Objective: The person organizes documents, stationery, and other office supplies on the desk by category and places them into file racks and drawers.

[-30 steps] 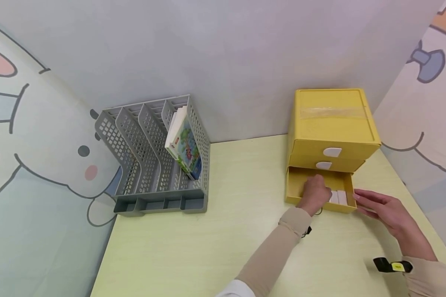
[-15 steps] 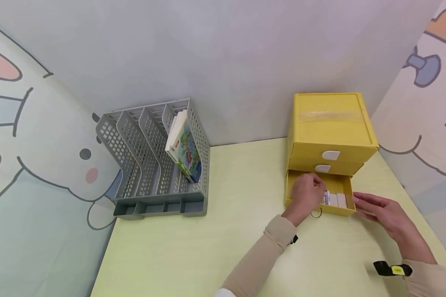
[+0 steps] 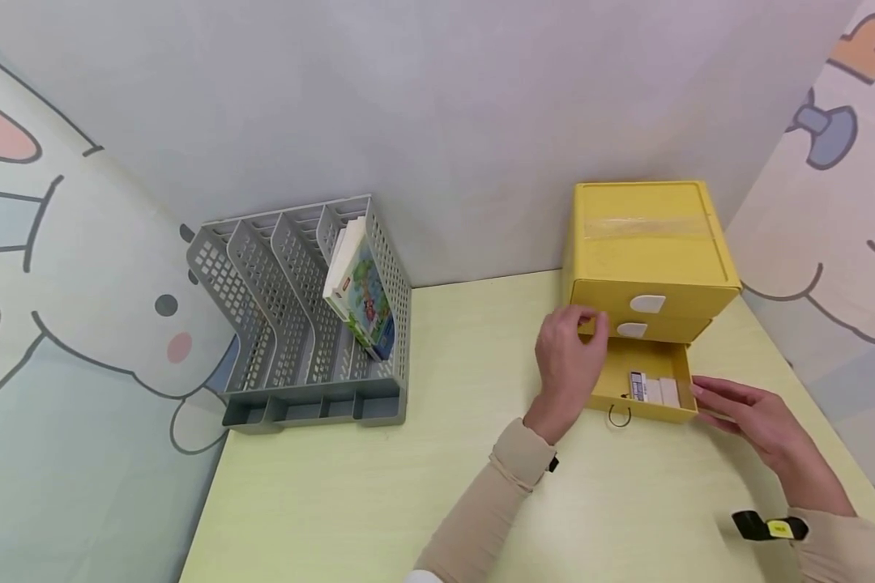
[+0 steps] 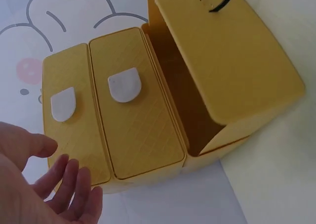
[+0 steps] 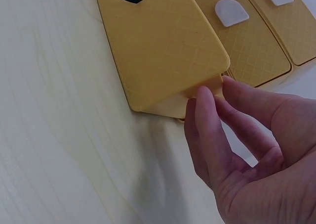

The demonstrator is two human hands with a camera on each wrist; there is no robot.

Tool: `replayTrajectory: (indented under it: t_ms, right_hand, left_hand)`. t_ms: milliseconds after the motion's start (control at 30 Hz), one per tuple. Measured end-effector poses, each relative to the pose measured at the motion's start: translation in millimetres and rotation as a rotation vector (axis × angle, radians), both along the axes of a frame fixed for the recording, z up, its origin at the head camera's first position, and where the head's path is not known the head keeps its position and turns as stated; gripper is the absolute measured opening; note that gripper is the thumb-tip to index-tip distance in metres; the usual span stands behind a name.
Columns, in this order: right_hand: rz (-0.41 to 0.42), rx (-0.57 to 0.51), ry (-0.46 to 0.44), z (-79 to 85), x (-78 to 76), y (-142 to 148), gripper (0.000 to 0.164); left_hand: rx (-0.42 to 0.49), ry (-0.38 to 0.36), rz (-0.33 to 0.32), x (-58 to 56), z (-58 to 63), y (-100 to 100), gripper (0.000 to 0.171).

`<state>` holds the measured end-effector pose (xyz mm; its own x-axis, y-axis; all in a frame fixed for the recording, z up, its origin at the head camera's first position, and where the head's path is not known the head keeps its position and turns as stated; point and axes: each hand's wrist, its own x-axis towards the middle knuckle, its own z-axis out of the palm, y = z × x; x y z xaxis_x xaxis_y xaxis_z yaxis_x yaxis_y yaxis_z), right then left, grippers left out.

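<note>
A yellow drawer unit (image 3: 647, 235) stands at the back right, with its bottom drawer (image 3: 656, 413) pulled out. Inside that drawer lie small white blocks (image 3: 662, 392) and one small block with dark print (image 3: 638, 386), side by side at the right. My left hand (image 3: 569, 360) is raised over the drawer's left side with loosely bent fingers and nothing in them. In the left wrist view the fingers (image 4: 74, 184) stay apart from the drawer fronts. My right hand (image 3: 761, 421) holds the drawer's right side wall, thumb at the rim and fingertips (image 5: 205, 98) against the outside.
A black loop pull (image 3: 619, 416) hangs on the drawer's front. The two upper drawers are closed, with white tabs (image 4: 125, 85). At the left, a grey file rack (image 3: 313, 405) holds several upright books (image 3: 368, 300). Walls border the pale table (image 3: 467, 405) behind and on both sides.
My left hand has risen out of the drawer and moved left, uncovering the printed block and the loop pull. The right hand has kept its place on the drawer's side.
</note>
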<state>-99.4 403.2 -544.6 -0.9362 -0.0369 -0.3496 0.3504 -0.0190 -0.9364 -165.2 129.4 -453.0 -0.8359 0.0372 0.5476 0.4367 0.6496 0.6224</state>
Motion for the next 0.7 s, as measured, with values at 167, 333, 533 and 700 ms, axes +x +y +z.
replayTrajectory:
  t_ms: [167, 333, 533, 700]
  right_hand:
    - [0.0, 0.011, -0.006, 0.1, -0.3, 0.8, 0.019]
    - [0.003, 0.021, -0.007, -0.3, 0.4, 1.4, 0.019]
    - [0.0, 0.035, -0.001, -0.5, 1.7, 0.5, 0.019]
    - [0.009, 0.094, 0.032, 0.1, 2.3, -1.3, 0.021]
  left_hand:
    - [-0.138, 0.234, 0.051, -9.3, 14.1, -2.6, 0.015]
    - [-0.256, 0.341, 0.027, -17.9, 25.3, 1.8, 0.018]
    - [-0.428, 0.378, -0.04, -29.6, 33.2, 9.6, 0.022]
    - [-0.567, 0.372, -0.066, -36.5, 37.1, 11.1, 0.022]
